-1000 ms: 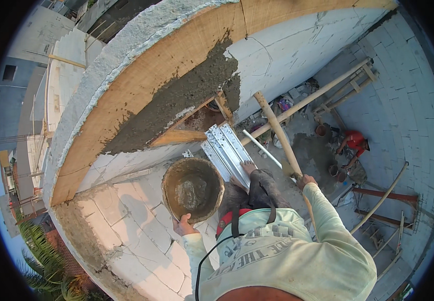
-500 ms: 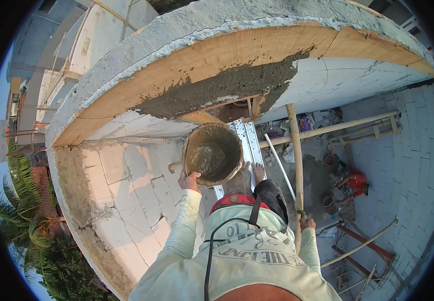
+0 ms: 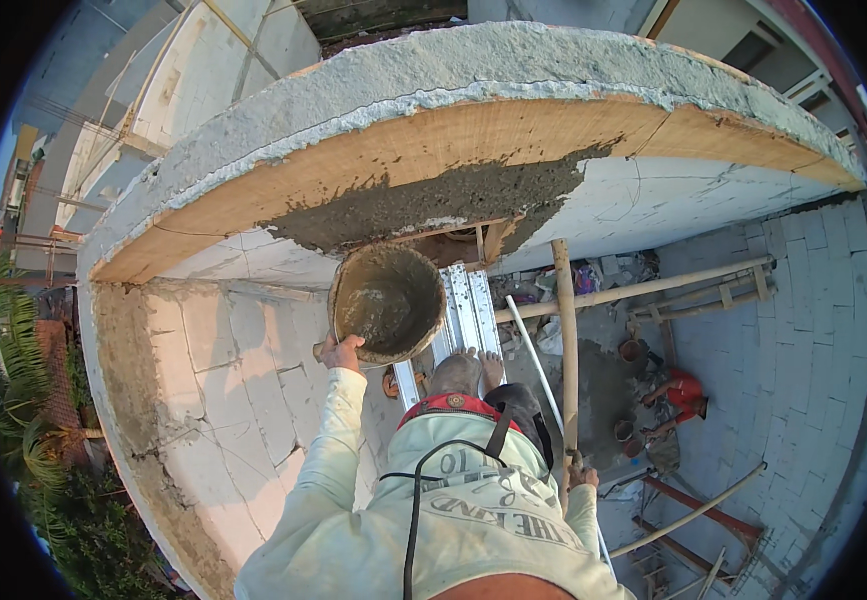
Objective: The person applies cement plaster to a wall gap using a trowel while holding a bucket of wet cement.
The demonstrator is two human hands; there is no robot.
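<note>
My left hand [image 3: 341, 352] is closed on the near-left rim of a round, mortar-crusted bucket [image 3: 385, 305]. Inside, the bucket is coated with grey mortar, and a little wet mix seems to lie at its bottom. It is tilted toward me beside the metal planks [image 3: 466, 315] under my bare feet. Low on the right, my right hand [image 3: 583, 474] is closed against an upright wooden pole [image 3: 565, 350]; a small dark shape shows at its fingers. Ahead, wet grey mortar [image 3: 423, 205] is spread over the wooden board [image 3: 283, 180] and the white block wall.
A long horizontal pole [image 3: 643, 290] and a thin white pipe [image 3: 533, 355] cross on my right. Far below, a person in red [image 3: 686, 395] crouches by buckets [image 3: 624, 430]. A rough concrete ledge [image 3: 433, 75] curves above the board. Block wall [image 3: 223, 370] stands on the left.
My view has shifted, so the bucket, planks and pole appear further left. My left hand keeps its hold on the bucket rim, and my right hand remains at the pole.
</note>
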